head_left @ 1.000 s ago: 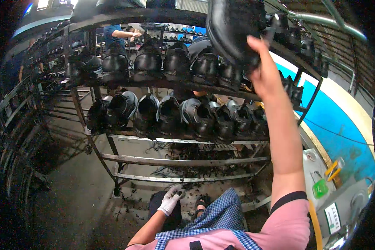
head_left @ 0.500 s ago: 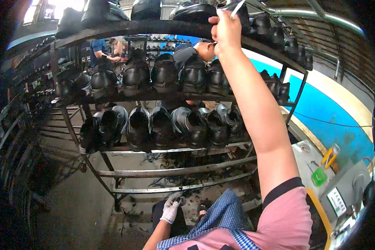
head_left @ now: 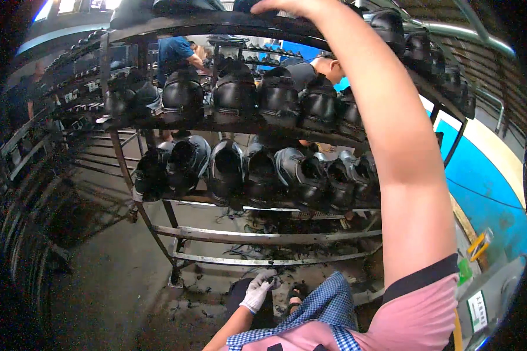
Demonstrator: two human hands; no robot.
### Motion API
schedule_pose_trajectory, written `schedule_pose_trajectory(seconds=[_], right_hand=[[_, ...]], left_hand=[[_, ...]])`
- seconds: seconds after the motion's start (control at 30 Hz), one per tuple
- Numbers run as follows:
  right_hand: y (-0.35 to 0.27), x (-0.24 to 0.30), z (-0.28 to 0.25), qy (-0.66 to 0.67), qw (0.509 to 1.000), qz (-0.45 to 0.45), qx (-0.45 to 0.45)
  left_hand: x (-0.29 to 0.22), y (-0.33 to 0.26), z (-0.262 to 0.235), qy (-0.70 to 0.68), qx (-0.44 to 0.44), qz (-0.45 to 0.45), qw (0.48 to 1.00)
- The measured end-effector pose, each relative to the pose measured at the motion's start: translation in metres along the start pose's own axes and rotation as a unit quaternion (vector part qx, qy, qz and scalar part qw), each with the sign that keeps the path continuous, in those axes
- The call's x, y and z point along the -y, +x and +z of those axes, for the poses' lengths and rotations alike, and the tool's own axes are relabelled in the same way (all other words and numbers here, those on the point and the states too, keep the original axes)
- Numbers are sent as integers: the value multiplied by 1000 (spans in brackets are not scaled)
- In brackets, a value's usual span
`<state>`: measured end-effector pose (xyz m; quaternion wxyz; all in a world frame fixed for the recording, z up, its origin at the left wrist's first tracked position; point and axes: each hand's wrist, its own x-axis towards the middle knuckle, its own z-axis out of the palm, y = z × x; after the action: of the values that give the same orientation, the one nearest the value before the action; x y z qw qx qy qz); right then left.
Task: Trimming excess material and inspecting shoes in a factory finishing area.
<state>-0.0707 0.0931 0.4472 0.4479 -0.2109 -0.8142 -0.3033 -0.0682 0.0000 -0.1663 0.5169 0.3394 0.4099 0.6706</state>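
Observation:
My right arm stretches up across the rack, and my bare right hand (head_left: 290, 7) is at the top shelf, partly cut off by the upper edge of the view. One finger or the thumb points out to the left over a black shoe (head_left: 240, 6); the other fingers are out of sight. Low down, my left hand (head_left: 255, 293), in a white knit glove, is held in front of my dark trouser leg. Its fingers are curled together around something small and dark that I cannot make out.
Black shoes (head_left: 234, 96) fill the metal rack's (head_left: 275, 235) upper shelves, with open-topped shoes (head_left: 225, 169) below. Dark scraps litter the floor. Behind the rack are a bent-over person (head_left: 328, 69) and another in blue (head_left: 178, 55). A grey machine (head_left: 486, 304) stands at the right.
My right hand has moved left and up along the top shelf; the white strip it held is no longer seen. The rack has shifted right and slightly down in view. My left hand stays low.

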Motion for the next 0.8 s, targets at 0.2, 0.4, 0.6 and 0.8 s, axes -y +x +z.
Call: schedule_pose_trajectory(seconds=[0.2,0.4,0.6,0.8], right_hand=[[18,-12,33,66,996,-12,-64],[-97,4,-19,135,919,-191,-317],[-286,-22,-19,402,902,-109,-113],[-402,-1,5,400,898,-165,82]], left_hand=[[21,20,-18,3,-36,9,999],[-15,-2,-5,7,-22,14,1000],[-35,-13,-2,-102,51,19,993],[-167,-14,39,-247,78,90,962]])
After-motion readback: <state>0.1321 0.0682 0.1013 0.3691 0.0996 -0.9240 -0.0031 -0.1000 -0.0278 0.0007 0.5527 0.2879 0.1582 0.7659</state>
